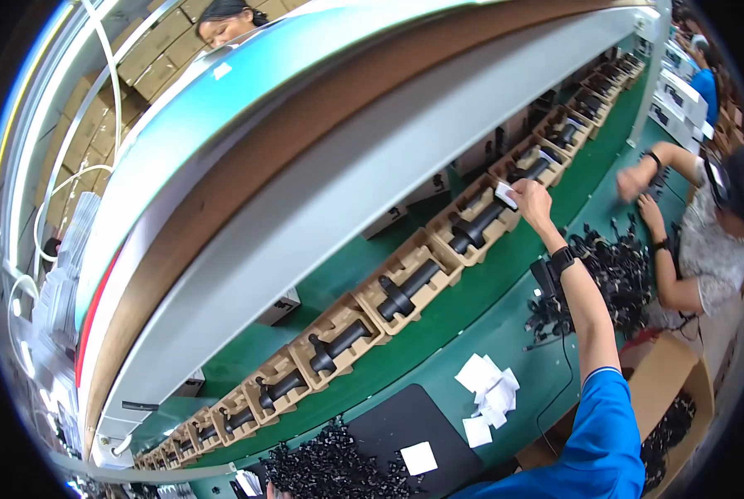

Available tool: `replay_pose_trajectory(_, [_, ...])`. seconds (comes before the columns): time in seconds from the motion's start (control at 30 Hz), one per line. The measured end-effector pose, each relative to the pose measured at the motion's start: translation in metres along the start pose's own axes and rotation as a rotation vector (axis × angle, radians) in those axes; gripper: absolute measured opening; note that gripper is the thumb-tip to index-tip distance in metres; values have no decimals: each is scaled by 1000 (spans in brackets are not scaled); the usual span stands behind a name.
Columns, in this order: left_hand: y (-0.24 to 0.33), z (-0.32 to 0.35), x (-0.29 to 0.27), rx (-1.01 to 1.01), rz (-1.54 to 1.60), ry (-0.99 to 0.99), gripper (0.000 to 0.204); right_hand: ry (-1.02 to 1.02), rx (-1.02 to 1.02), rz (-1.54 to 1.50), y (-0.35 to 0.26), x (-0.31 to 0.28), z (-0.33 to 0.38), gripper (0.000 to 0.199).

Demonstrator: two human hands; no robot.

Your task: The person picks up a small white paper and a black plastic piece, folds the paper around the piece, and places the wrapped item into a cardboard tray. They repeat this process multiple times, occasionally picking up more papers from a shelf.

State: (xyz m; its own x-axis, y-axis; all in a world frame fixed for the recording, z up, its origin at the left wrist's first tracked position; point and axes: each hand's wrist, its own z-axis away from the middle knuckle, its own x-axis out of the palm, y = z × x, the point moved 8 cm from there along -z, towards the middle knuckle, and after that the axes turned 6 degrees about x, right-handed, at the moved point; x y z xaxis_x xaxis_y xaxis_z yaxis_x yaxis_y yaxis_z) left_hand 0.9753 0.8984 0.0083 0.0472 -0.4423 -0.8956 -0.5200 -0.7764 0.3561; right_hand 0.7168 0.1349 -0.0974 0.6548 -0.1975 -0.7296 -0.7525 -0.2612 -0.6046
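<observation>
My right hand (531, 202) reaches out over the row of trays, pinching a small folded white paper (506, 195) at a brown moulded tray (481, 249). A black handheld device with a cylindrical body (473, 230) lies in that tray. More trays (338, 345) with similar black devices run in a line from lower left to upper right. Of my left hand (277, 492) only fingertips show at the lower edge, beside a heap of small black parts (334, 461); whether it holds anything is hidden.
Loose white papers (488, 391) lie on the green table, another square sheet (419, 458) on a black mat (426, 416). Black cables (613, 274) are piled near a co-worker's arms (667, 224). An open cardboard box (688, 374) stands at right. A grey overhead panel (372, 175) spans beyond the trays.
</observation>
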Motion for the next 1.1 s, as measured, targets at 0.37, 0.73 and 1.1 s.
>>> replay_pose_trajectory(0.37, [-20,15,-2,-464,98,8,45,219,-264,151,-14,57,8,10])
replay_pose_trajectory(0.73, [-36,37,17,-590,665,82,54,-24,-268,604,-13,84,7,34])
replay_pose_trajectory(1.1, [49,7,61,-612,1401,-171,59,-1131,-1023,-652,-368,-125,506,88])
